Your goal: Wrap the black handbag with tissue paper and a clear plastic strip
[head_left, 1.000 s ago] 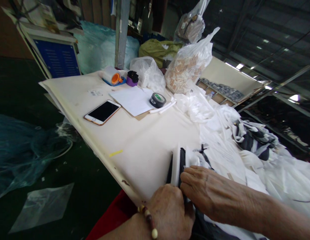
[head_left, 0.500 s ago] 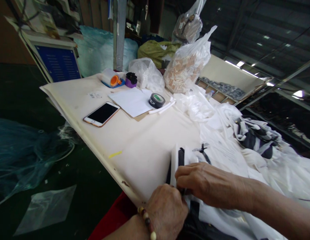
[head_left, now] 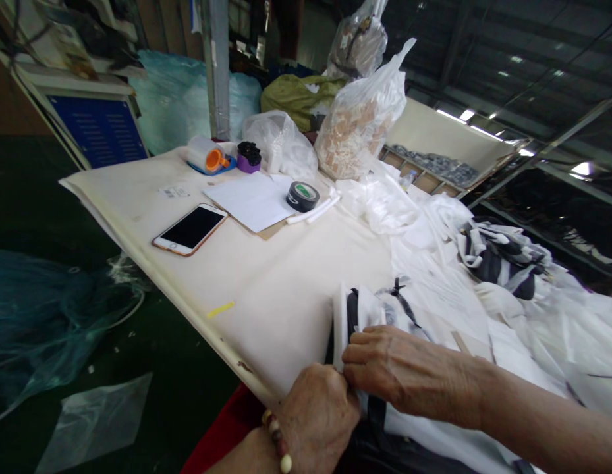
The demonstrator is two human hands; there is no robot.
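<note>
Folded black-and-white fabric (head_left: 341,319) lies at the tabletop's (head_left: 266,296) near edge. Right hand (head_left: 392,368): grip narrow, pinching its white fold. Left hand (head_left: 318,415) curled against it, fingers hidden, so its grip cannot be told. Risk: a slack pinch lets the fold spring open or slide off the edge.

Garment workshop: cloth-covered worktable (head_left: 266,283), heaped white fabric (head_left: 448,263), bagged tags (head_left: 355,125), tape roll (head_left: 302,195).

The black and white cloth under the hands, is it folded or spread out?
Folded: the cloth shows white and black layers stacked at its edge, where the right hand and left hand pinch it.
</note>
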